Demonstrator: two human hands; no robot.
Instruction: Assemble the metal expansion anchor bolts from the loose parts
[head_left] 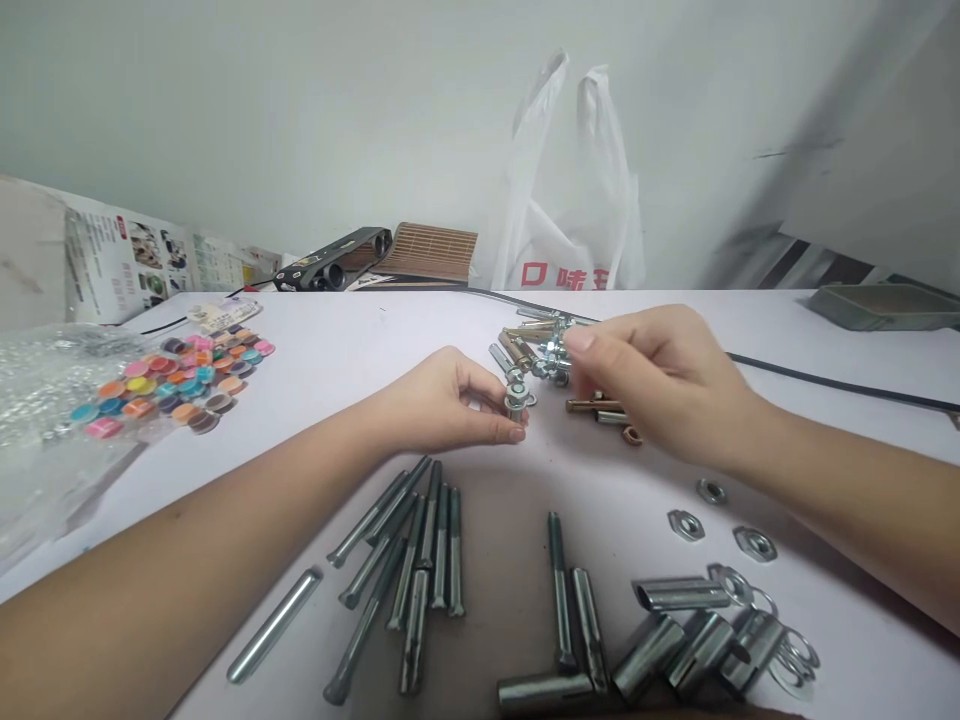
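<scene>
My left hand point(450, 400) is closed, pinching the nut end of an assembled anchor bolt point(516, 392) between thumb and fingertips. My right hand point(660, 380) is curled with thumb and fingers pressed together over a pile of assembled anchor bolts point(536, 345); what it holds, if anything, is hidden. Near the front lie several bare bolts point(420, 550) side by side, several metal sleeves point(675, 640), loose washers point(795, 655) and three nuts point(709, 520).
A bubble-wrap bag point(52, 400) and several coloured round discs point(180, 380) lie at the left. A white plastic bag point(570, 200), a black device point(334, 265) and a ribbed brown board point(435, 250) stand along the wall. A black cable point(825, 378) crosses the right side; a grey tray point(885, 305) sits far right.
</scene>
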